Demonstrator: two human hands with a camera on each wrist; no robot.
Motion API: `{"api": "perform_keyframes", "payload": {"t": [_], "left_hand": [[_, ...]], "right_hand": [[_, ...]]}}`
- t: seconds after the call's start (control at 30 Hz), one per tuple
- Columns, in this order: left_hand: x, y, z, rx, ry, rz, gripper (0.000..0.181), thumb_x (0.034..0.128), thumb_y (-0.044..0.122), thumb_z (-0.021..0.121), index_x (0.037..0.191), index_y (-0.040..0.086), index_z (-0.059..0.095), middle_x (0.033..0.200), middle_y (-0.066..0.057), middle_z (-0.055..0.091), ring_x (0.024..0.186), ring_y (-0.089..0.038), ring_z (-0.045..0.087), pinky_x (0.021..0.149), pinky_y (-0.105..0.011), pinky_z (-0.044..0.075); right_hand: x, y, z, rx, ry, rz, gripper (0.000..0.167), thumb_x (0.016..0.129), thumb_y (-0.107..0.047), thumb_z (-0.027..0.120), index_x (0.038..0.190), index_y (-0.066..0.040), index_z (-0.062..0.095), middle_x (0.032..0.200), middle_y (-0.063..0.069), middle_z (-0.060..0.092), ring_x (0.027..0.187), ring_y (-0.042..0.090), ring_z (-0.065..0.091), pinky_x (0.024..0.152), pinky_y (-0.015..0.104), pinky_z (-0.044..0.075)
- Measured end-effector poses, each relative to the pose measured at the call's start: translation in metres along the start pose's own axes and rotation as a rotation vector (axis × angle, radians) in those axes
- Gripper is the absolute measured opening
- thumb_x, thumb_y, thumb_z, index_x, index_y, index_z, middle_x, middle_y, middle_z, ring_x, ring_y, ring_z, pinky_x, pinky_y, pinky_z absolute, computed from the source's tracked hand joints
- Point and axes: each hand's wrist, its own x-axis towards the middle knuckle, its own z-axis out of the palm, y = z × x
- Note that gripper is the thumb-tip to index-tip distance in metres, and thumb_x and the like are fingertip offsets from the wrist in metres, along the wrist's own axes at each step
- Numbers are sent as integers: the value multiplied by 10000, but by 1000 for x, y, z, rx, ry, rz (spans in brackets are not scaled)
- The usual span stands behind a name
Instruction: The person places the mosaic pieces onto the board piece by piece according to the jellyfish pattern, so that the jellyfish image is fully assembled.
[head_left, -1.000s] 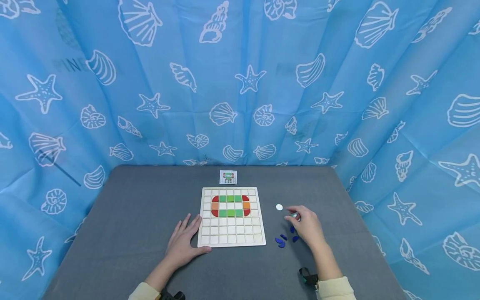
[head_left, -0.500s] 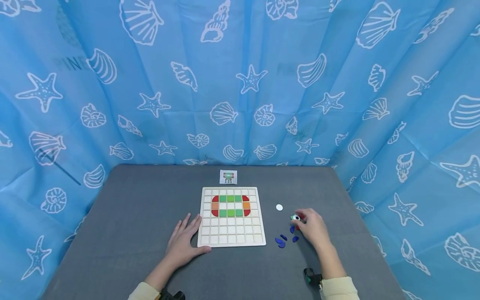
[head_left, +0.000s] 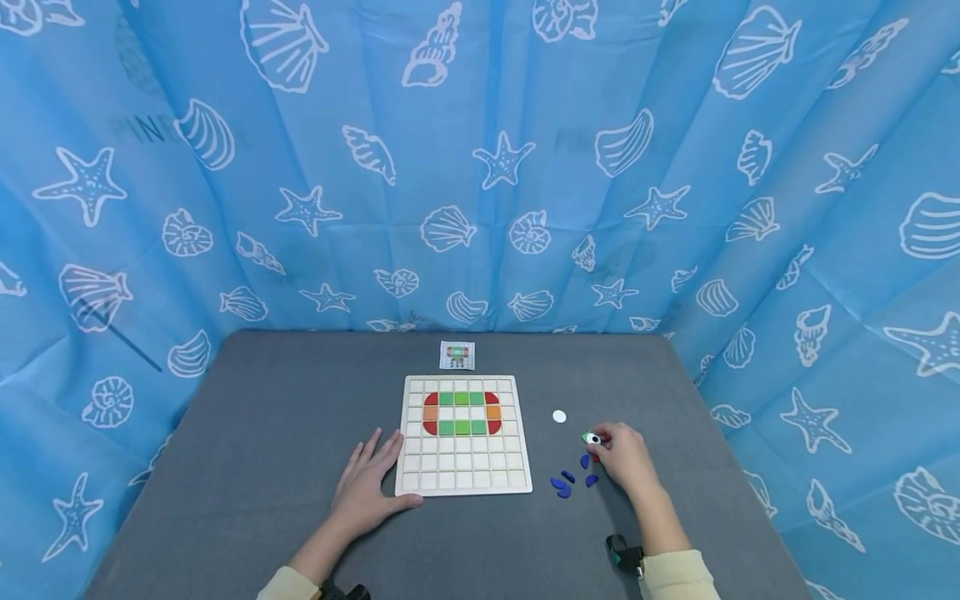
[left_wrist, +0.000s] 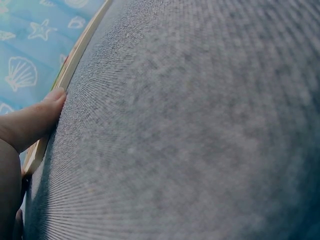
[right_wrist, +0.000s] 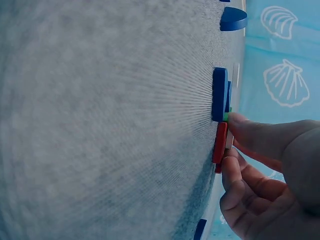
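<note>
A pale gridded pegboard-style tray (head_left: 463, 482) lies on the grey table, bearing a ring of red, orange and green tiles (head_left: 461, 427). My left hand (head_left: 366, 492) rests at its lower left corner, fingers spread along the left side and thumb against the front edge; the left wrist view has that thumb (left_wrist: 37, 120) on the board's rim. To the right of the board, my right hand (head_left: 628, 458) pinches a white disc with a black dot (head_left: 593, 438) between thumb and fingers, low over the table. Close by are a red piece (right_wrist: 220, 142) and a green piece (head_left: 586, 437), partly hidden.
Several blue half-round pieces (head_left: 562, 491) lie scattered between the board and my right hand. A plain white disc (head_left: 559, 416) sits farther back. Behind the board is a small pattern card (head_left: 457, 355). A blue shell-print curtain (head_left: 480, 167) surrounds the table.
My right hand has shifted slightly right and back toward me, away from the plain white disc, and the black-dotted disc has come into sight at its fingertips. The left hand stays put.
</note>
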Motion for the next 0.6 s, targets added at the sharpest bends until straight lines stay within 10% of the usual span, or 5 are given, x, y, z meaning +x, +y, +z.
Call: {"api": "perform_keyframes", "payload": {"t": [0.6], "left_hand": [[0,0,1,1,0,-4,1162,686,819,690,1596,195,323,1649,6,319,1570,-295,138,1247,-539,123]], "right_hand": [[1,-22,-7,-16,70,-80,264,889,-134,770,1100,21,736,908,115,642,756,210,571,690,436,503]]}}
